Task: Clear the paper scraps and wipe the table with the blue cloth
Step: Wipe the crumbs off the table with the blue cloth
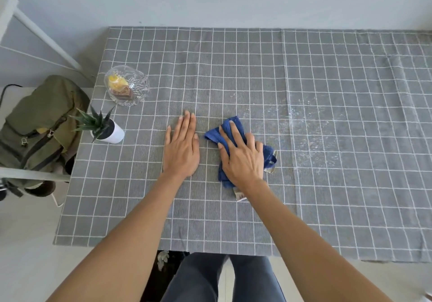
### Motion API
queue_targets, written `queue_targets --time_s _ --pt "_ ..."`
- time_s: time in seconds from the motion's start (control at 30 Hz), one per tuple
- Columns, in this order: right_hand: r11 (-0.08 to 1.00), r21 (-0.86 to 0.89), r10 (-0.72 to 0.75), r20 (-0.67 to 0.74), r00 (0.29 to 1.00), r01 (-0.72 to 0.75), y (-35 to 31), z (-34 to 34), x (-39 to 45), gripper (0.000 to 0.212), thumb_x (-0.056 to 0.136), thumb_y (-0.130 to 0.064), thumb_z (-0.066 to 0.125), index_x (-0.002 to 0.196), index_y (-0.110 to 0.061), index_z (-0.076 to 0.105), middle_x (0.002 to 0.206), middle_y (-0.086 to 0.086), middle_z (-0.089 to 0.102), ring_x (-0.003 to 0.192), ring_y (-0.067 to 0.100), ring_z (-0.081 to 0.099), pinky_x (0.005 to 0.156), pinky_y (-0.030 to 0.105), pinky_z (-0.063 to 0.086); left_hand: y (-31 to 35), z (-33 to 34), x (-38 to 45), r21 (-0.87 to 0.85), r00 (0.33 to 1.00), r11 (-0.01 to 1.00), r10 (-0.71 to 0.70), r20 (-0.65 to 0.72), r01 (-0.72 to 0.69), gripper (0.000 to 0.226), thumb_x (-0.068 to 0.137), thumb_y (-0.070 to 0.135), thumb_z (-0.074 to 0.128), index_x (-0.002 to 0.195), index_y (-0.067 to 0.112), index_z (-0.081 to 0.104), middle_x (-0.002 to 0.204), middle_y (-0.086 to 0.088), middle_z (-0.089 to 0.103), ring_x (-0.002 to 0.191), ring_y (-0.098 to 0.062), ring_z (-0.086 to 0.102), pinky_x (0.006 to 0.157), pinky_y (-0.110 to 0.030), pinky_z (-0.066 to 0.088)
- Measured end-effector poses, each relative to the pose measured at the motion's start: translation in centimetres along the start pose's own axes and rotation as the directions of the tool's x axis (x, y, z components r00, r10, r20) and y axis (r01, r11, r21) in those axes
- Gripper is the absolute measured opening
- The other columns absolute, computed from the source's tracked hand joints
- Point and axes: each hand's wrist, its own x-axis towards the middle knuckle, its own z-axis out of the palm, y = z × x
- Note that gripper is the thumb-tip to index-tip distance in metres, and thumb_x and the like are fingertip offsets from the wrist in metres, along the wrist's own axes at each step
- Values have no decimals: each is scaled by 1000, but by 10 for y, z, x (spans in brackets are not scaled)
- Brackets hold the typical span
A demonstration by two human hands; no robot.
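Note:
The blue cloth (228, 129) lies bunched on the grey checked tablecloth (233, 68), near the middle. My right hand (240, 154) presses flat on top of it, fingers spread over the fabric. Two paper scraps peek out from the cloth's edges: one paper scrap (272, 161) at its right side, another paper scrap (239, 195) just below my right wrist. My left hand (181, 147) rests flat and open on the tablecloth, a short gap to the left of the cloth, holding nothing. A pale dusty smear (311, 124) marks the tablecloth to the right of the cloth.
A cut-glass bowl (127, 85) with wrapped items stands at the table's left. A small spiky plant in a white pot (105, 129) stands near the left edge. An olive backpack (39, 124) sits on a white chair beside the table. My legs show under the near edge.

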Motion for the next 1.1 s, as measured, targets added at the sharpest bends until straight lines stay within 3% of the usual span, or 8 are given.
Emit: queue_targets --time_s 0.1,0.27,0.4,0.5,0.63,0.73,0.97,1.1 --pt "999 12 47 -34 998 -46 7 -3 -1 45 96 -42 34 134 -27 52 145 -3 44 95 26 50 72 37 38 -2 0 0 13 1000 1000 4 5 -4 53 101 29 10 152 21 -3 160 5 -6 146 -10 -9 120 -44 -3" --pt "956 -41 293 14 956 -292 80 -16 -2 49 99 -46 20 146 -35 29 153 -8 27 103 25 41 76 35 25 -3 2 0 18 1000 1000 16 1 -16 54 99 32 4 151 21 -5 158 7 -8 146 -9 -10 120 -43 -4" --pt "899 4 437 -38 899 -437 115 -22 -4 49 99 -42 25 139 -23 45 150 -5 34 105 32 41 84 41 29 -4 1 0 31 1000 999 14 2 -14 54 99 32 5 151 20 -5 158 6 -8 146 -11 -10 119 -44 -4" --pt "925 40 380 -41 924 -378 90 -25 -3 52 98 -42 22 137 -20 48 150 -5 35 103 31 41 83 41 30 -3 0 1 7 1000 1000 6 26 -6 53 101 30 9 151 20 -5 158 5 -9 146 -11 -11 119 -45 -6" --pt "987 99 129 8 992 -130 24 -25 -7 49 99 -45 23 140 -29 42 151 -5 33 103 25 42 78 37 30 0 0 1 11 1000 1000 -7 18 7 53 102 27 15 151 19 -3 159 4 -7 146 -11 -10 119 -45 -6" --pt "996 92 11 62 998 -17 -15 -7 -20 48 97 -46 30 140 -31 43 153 -2 30 111 24 40 83 39 34 -2 -1 0 10 1000 1000 -1 13 1 52 103 26 16 152 18 0 159 4 -4 147 -12 -7 119 -43 -6" --pt "999 40 25 46 999 -27 -8 -3 -18 47 95 -43 31 136 -30 48 149 -3 38 108 26 47 78 39 40 -3 1 -2 31 1000 999 7 0 -7 53 100 31 5 152 20 -1 159 7 -6 146 -10 -9 120 -42 -4" --pt "977 15 212 42 976 -213 45 -11 -16 47 99 -44 28 145 -37 31 155 -7 24 111 26 42 83 37 33 -7 2 -2 50 1000 999 12 -2 -12 53 100 32 2 151 22 -4 158 8 -9 146 -9 -11 119 -43 -5"
